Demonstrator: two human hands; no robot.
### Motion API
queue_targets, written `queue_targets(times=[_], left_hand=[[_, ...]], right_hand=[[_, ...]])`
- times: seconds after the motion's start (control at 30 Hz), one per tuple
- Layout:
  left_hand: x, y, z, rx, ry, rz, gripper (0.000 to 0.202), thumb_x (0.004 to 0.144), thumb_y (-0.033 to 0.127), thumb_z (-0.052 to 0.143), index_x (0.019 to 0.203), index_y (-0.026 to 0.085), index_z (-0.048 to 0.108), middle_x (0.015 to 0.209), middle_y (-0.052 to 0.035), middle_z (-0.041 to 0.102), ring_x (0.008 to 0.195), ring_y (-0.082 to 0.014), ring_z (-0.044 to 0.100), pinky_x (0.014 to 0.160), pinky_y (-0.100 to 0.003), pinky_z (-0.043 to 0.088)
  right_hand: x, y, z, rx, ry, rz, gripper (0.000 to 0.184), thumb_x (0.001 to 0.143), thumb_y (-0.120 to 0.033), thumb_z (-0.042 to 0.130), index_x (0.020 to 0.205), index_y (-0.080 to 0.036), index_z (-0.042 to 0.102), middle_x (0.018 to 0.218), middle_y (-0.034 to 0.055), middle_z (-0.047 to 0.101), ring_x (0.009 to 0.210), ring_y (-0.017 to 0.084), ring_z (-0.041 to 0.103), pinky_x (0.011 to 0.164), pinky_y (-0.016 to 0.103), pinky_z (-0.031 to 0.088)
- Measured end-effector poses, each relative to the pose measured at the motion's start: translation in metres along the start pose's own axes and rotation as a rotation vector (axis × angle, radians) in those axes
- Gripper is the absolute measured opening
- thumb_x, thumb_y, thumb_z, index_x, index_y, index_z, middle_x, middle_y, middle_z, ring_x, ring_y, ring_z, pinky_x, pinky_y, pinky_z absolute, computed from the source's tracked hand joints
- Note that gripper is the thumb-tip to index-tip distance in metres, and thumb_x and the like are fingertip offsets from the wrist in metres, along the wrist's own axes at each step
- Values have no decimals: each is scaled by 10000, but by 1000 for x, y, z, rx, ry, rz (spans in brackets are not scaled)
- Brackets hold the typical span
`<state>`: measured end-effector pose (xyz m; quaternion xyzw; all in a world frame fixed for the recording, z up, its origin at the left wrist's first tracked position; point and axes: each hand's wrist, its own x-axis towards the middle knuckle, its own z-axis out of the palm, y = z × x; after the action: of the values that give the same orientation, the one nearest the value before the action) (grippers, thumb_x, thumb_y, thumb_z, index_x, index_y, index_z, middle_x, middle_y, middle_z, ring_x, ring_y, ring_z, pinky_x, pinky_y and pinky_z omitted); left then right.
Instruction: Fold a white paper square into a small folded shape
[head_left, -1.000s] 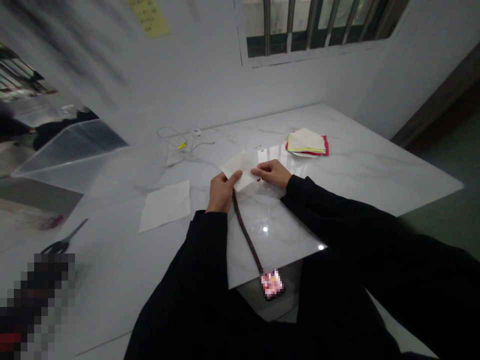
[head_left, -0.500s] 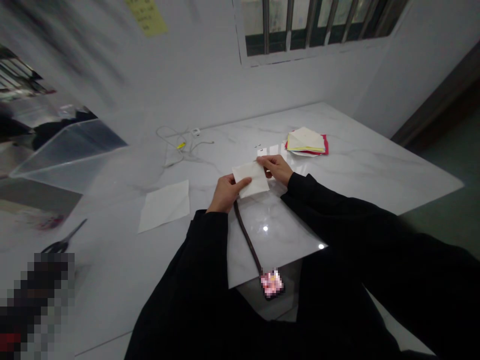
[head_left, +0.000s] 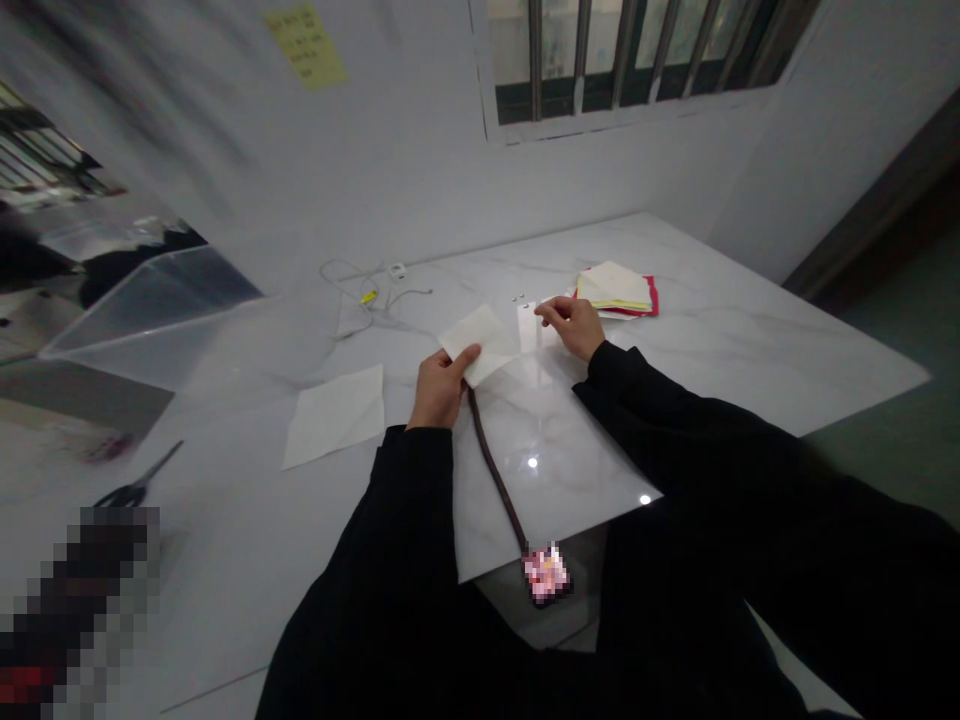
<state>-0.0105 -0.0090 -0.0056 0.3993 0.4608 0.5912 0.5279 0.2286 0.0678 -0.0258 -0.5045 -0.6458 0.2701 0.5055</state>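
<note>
My left hand (head_left: 441, 382) pinches a small folded white paper (head_left: 480, 340) by its near corner, holding it just above the white marble table (head_left: 720, 330). My right hand (head_left: 574, 325) has come off the paper and sits further right, fingers curled with the fingertips pinched near the stack of coloured papers (head_left: 619, 290); whether it holds anything I cannot make out. A dark brown cord (head_left: 495, 465) runs from under my left hand toward my body. Both sleeves are black.
A flat white sheet (head_left: 336, 415) lies left of my hands. Scissors (head_left: 139, 480) lie near the left edge. A clear plastic bin (head_left: 150, 310) stands at the far left. White cables (head_left: 367, 290) trail by the wall. A barred window is above.
My right hand let go of the folded paper and moved right, toward the stack of coloured papers. The left hand keeps the paper, now tilted up to the left.
</note>
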Motion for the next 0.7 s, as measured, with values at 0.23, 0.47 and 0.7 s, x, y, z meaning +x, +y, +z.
queue_targets(times=[0.23, 0.47, 0.7], left_hand=[[1, 4, -1, -30, 58, -52, 474, 661, 368, 952, 1032, 129, 779, 1141, -155, 802, 1074, -289, 749, 914, -399, 624], [0, 1, -3, -16, 58, -36, 514, 658, 412, 953, 1055, 140, 773, 1146, -149, 800, 1070, -285, 744, 918, -407, 618], [-1, 0, -2, -17, 31, -43, 512, 647, 433, 947, 1026, 136, 775, 1134, -153, 804, 1104, -303, 737, 912, -400, 614]], right_hand=[[14, 22, 2, -287, -62, 6, 240, 839, -206, 736, 1059, -142, 806, 912, 70, 773, 790, 188, 648, 852, 343, 501], [49, 38, 19, -402, -50, 19, 279, 897, -221, 710, 1128, -102, 812, 1011, 137, 793, 930, 247, 711, 949, 388, 519], [70, 45, 31, -436, -45, 30, 218, 925, -229, 718, 1066, -112, 837, 1064, 174, 802, 1006, 295, 726, 969, 420, 524]])
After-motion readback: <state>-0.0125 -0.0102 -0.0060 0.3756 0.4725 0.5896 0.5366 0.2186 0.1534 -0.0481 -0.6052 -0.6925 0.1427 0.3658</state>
